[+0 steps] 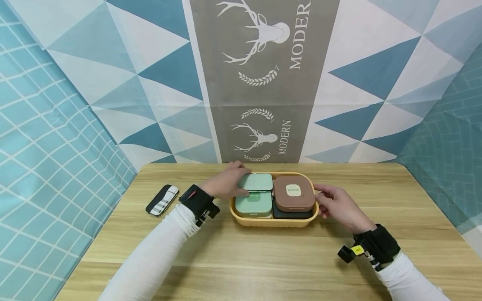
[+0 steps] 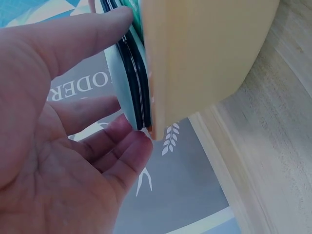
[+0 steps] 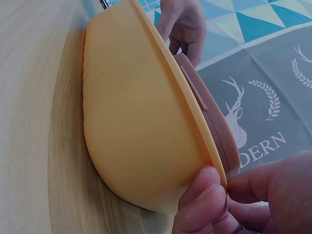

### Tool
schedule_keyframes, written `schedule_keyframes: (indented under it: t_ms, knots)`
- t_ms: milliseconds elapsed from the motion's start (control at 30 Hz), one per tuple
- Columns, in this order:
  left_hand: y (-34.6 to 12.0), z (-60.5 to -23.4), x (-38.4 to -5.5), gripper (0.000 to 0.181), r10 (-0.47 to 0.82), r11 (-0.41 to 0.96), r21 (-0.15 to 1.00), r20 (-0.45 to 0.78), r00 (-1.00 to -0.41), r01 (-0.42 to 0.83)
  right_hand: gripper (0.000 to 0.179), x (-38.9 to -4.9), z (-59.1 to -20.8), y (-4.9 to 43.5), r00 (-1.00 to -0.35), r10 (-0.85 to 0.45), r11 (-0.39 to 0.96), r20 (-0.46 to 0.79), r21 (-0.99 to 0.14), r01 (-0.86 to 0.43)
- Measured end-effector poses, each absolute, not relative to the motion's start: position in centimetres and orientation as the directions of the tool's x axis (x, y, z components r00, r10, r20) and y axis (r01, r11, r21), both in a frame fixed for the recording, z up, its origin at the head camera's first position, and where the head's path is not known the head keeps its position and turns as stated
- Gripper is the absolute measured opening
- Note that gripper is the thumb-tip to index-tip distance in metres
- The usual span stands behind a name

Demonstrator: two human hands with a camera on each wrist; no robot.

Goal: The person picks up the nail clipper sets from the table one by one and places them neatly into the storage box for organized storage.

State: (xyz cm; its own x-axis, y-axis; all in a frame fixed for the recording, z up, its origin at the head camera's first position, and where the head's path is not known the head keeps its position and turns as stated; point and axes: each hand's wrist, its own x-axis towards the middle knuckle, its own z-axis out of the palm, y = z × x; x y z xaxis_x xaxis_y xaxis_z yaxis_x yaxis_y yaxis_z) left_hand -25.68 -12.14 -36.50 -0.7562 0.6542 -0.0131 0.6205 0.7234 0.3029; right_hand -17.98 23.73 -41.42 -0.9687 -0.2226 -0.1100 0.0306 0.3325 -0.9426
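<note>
A yellow-orange plastic basket [image 1: 273, 223] stands on the wooden table with several flat rounded-square cases inside. My left hand [image 1: 226, 184] spans the upper mint-green case [image 1: 257, 182] at the basket's back left, thumb on its front edge and fingers at its far end. In the left wrist view this case [image 2: 118, 80] shows a dark, shiny edge. Another green case [image 1: 254, 205] lies in front of it. On the right, a brown case [image 1: 293, 205] with a pale label rests over a black one [image 1: 291, 215]. My right hand [image 1: 340, 207] pinches the basket's right rim beside the brown case.
A flat black phone-like object [image 1: 162, 200] with white stripes lies on the table [image 1: 241, 263] to the left. Behind the table hangs a patterned cloth [image 1: 260, 92] with deer prints, and tiled-pattern blue cloth [image 1: 56, 167] covers the left side.
</note>
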Motion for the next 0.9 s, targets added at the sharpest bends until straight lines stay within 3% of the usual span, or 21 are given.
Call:
schedule_keyframes:
  t_ms: [900]
  knots:
    - [-13.3,-34.8,-23.4,0.066,0.555,0.732,0.394,0.127,-0.822,0.556,0.050,-18.0,-41.6,23.7,-0.968,-0.229,0.318,-0.102,-0.948,0.024]
